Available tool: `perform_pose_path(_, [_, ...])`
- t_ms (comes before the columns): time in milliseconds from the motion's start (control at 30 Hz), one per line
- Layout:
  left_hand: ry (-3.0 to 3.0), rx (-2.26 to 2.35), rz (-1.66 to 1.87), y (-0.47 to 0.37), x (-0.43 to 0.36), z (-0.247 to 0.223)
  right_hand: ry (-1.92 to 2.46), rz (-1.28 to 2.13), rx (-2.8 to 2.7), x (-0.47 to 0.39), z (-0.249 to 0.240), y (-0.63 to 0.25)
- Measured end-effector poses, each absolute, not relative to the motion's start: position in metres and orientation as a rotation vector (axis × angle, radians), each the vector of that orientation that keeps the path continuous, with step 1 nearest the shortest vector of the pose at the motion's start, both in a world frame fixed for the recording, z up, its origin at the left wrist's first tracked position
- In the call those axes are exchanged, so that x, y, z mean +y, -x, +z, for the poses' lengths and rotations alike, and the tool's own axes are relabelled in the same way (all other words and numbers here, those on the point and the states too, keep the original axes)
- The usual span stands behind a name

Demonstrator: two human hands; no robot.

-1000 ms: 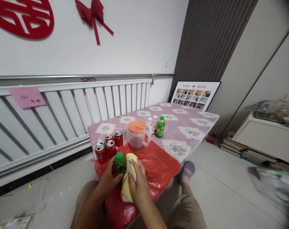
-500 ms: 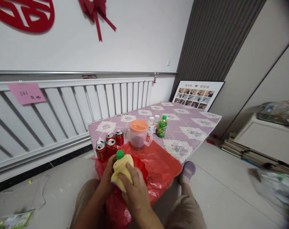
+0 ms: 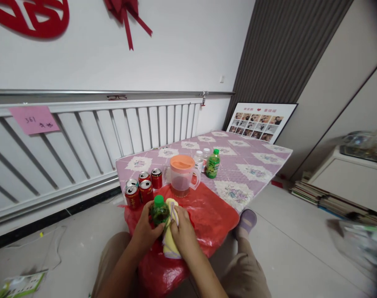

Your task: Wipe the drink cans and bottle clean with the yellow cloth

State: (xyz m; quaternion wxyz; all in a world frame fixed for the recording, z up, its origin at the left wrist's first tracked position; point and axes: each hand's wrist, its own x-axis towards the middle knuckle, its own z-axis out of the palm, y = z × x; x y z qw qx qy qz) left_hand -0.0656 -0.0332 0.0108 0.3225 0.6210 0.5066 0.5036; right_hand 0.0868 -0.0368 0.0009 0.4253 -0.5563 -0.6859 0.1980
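My left hand [image 3: 147, 229] is wrapped round a green-capped plastic bottle [image 3: 159, 213], held upright over the red plastic sheet [image 3: 211, 213]. In my right hand [image 3: 182, 231] a yellow cloth [image 3: 170, 244] is bunched, pressed against the bottle's right side. Part of a red bowl, its edge showing behind my right hand, is mostly hidden. Just beyond my hands stands a clear pitcher [image 3: 180, 182] with an orange lid and a little dark liquid at its bottom. Several red drink cans [image 3: 146, 191] are grouped to the left of the pitcher.
Behind the pitcher's right side stand another green bottle [image 3: 212, 164] and two small clear bottles [image 3: 198, 160] with white caps. A patterned cloth covers the table [image 3: 238, 174]. A white radiator [image 3: 129, 128] runs along the wall, and a framed photo board [image 3: 259, 122] leans at the back.
The yellow cloth, earlier wrapped over the bottle's front, has moved to its right side with my right hand. The bottle's green body now shows in my left hand.
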Motion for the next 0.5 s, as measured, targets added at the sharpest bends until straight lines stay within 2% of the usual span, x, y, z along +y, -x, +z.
perform_pose_path(267, [-1.651, 1.415, 1.326, 0.066, -0.032, 0.006, 1.462, 0.580, -1.731, -0.046, -0.017, -0.091])
perform_pose_path(500, [-1.636, 1.342, 1.338, 0.065, -0.034, 0.009, 1.269, 0.399, -1.585, -0.059, 0.026, -0.082])
